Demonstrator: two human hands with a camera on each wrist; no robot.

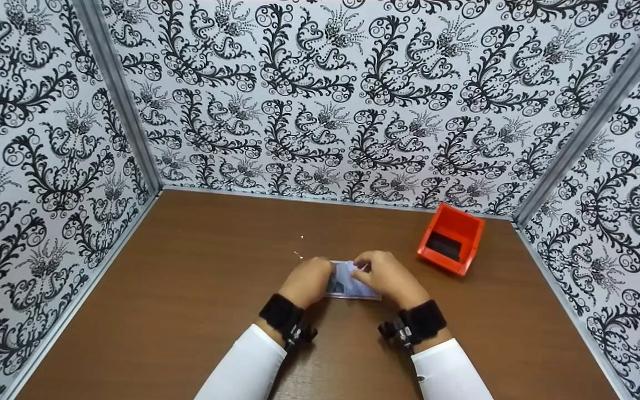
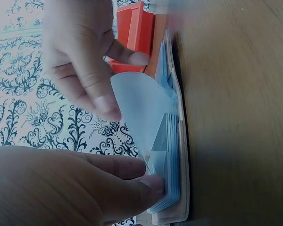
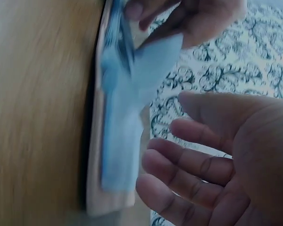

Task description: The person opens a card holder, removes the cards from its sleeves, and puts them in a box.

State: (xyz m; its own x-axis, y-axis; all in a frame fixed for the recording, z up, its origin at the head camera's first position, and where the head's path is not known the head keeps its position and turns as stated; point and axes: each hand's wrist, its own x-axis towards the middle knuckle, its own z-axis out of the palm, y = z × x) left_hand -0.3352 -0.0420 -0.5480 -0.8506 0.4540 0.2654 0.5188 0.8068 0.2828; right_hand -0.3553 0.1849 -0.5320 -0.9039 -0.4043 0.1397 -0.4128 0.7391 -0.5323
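Note:
An opened card holder [image 1: 348, 280] with clear plastic sleeves lies on the brown table between both hands. Its sleeves [image 2: 172, 160] form a stack over a beige cover [image 2: 184, 141], seen edge-on in the left wrist view. One translucent sleeve [image 2: 139, 99] stands raised and bent. My left hand [image 1: 310, 278] pinches the sleeves at their left side, thumb pressing on the stack. The right hand [image 1: 392, 278] hovers by the right half, fingers loosely bent; in the right wrist view its fingers [image 3: 170, 162] are apart from the sleeves and hold nothing.
A red-orange bin [image 1: 471, 244] stands at the back right, with a dark flat thing [image 1: 444, 246] inside. Small white specks [image 1: 298, 255] show on the table [image 1: 214, 239] beyond the left hand. Patterned walls [image 1: 320, 100] enclose the back and both sides.

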